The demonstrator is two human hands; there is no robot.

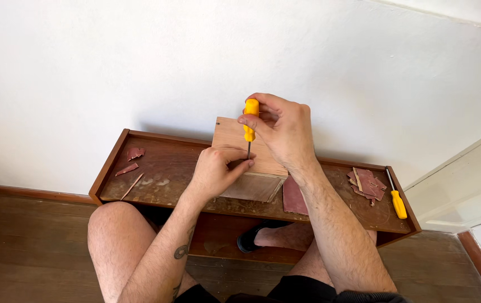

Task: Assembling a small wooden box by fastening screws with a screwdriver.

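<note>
1 yellow-handled screwdriver [250,123] stands nearly upright, its long axis vertical, tip down on the top face of a small wooden box [246,163] that sits on a low wooden shelf [162,168] against the wall. The right hand [279,132] is clenched around the handle from above. The left hand [215,171] lies lower and nearer the tip, fingers pinched at the shaft, possibly steadying a screw too small to see. A 2nd yellow screwdriver [397,199] lies well apart at the right, beside sandpaper scraps [366,182].
</note>
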